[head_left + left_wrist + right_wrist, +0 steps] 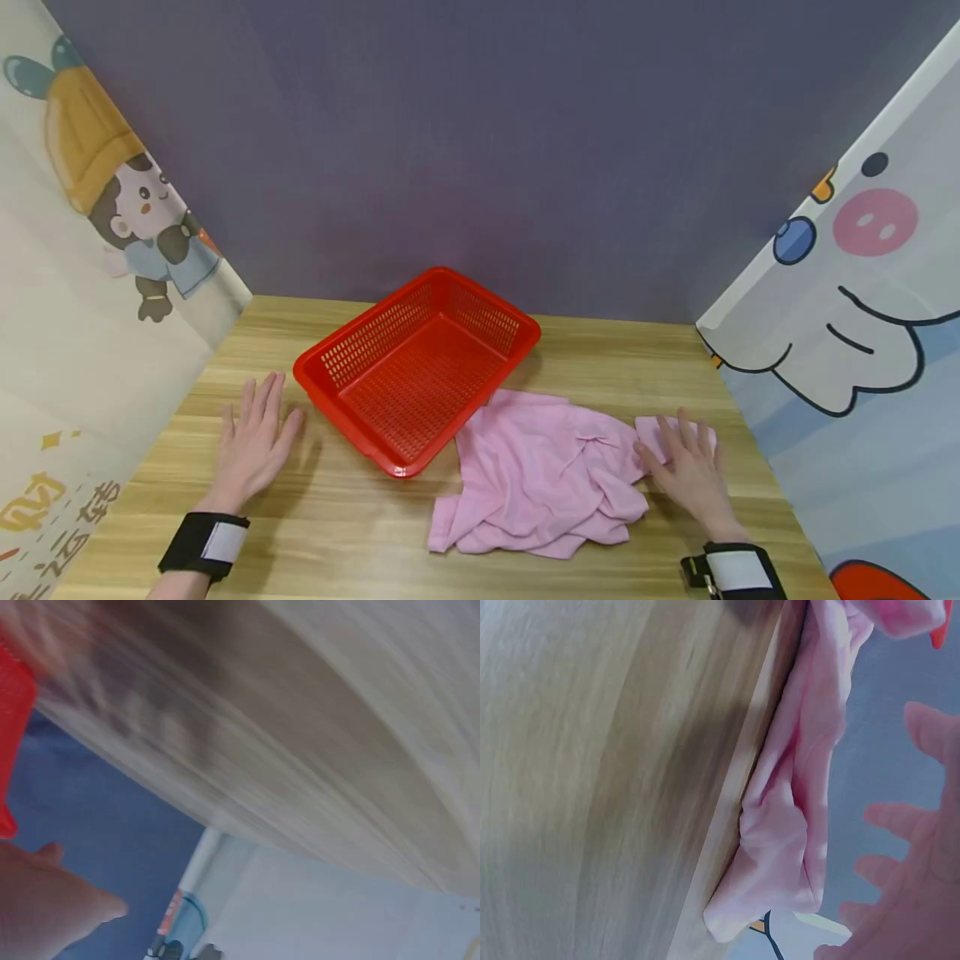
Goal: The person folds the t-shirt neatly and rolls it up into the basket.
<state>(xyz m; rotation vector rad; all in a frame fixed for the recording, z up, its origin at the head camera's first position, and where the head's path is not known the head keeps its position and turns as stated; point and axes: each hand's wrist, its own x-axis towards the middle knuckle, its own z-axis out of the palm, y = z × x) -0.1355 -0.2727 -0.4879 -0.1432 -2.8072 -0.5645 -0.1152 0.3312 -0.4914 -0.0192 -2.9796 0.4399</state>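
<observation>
A crumpled pink cloth garment (543, 479) lies on the wooden table, one part of it stretching right beneath my right hand (692, 471). That hand has its fingers spread; in the right wrist view the fingers (900, 817) stand apart from the garment (780, 832), gripping nothing. A red plastic basket (420, 392) with perforated sides sits behind and left of the garment, touching or overlapping its edge. My left hand (257, 437) is left of the basket, palm down with fingers extended and holding nothing. Part of the basket (11, 720) shows at the left wrist view's edge.
The wooden table (360, 533) meets a dark blue-grey back panel (480, 150). Light side panels with cartoon prints, a figure in an orange hat (142, 200) and a pink-snouted animal (873, 221), border the left and right.
</observation>
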